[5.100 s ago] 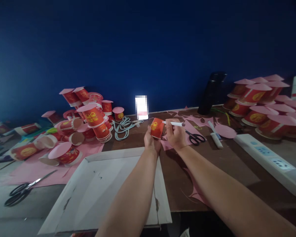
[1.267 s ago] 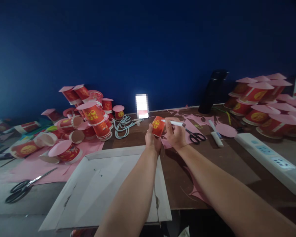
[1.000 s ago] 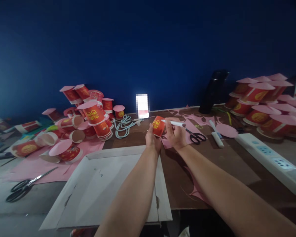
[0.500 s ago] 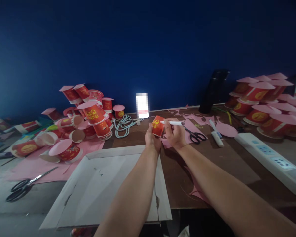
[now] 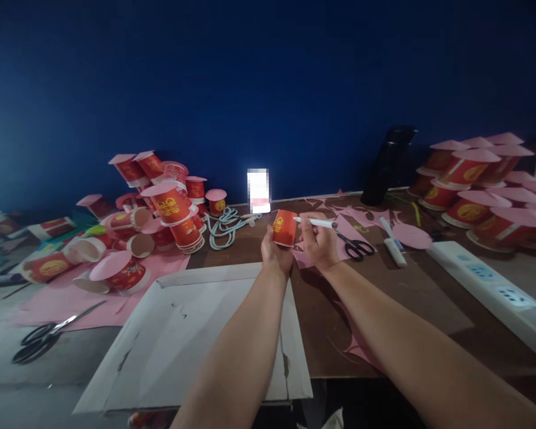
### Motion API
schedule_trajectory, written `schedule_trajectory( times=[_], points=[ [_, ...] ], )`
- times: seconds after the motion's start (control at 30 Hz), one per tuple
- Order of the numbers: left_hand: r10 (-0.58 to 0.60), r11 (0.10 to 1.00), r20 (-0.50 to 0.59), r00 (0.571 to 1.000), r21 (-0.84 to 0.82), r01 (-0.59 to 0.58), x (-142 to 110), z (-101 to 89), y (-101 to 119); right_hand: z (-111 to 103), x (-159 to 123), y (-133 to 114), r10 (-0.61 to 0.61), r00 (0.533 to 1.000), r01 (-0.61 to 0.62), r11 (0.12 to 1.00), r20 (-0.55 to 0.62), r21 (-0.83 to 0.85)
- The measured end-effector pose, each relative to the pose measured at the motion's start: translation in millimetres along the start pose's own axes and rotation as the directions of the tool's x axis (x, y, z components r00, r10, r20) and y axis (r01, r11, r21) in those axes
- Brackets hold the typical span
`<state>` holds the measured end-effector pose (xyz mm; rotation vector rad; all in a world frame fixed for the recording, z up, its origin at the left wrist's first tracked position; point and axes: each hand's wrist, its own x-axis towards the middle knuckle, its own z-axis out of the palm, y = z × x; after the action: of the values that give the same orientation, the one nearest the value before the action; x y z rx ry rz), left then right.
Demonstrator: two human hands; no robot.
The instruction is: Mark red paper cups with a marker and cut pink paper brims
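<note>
My left hand is wrapped round a red paper cup with yellow lettering, held above the table. In my right hand is a white marker pen, gripped near its middle. The pen's tip points left, at the cup's right side; whether it touches cannot be made out. Just right of that hand lie black-handled scissors on pink paper scraps. A glue stick and a pink paper disc rest further right.
Several red cups with pink paper tops are piled at left, and more cups are stacked at right. A white cardboard tray lies beneath my left arm. Scissors, a power strip, a black flask and a coiled cable surround the work.
The cup has turned in my left hand, from tilted to nearly upright, its lettering shifting toward the left side. The pen stays in my right hand close to it.
</note>
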<state>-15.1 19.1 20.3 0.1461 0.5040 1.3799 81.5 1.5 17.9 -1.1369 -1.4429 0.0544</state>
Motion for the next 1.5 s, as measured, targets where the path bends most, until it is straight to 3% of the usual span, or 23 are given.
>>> schedule_trajectory(
  times=[0.43, 1.0, 1.5],
  points=[
    [-0.022, 1.0, 0.027, 0.999, 0.006, 0.022, -4, 2.9, -1, 0, 1, -10, -0.134, 0.991, 0.134, 0.991, -0.006, -0.011],
    [-0.021, 0.999, -0.027, 0.999, -0.032, 0.02, -9, 7.9, 1, 0, -1, -5, -0.121, 0.993, 0.121, 0.991, -0.003, -0.049],
    [-0.018, 1.0, -0.003, 1.0, 0.005, 0.018, -6, 5.4, -2, 0, 0, -9, -0.154, 0.988, 0.152, 0.986, -0.019, -0.066]
  ],
)
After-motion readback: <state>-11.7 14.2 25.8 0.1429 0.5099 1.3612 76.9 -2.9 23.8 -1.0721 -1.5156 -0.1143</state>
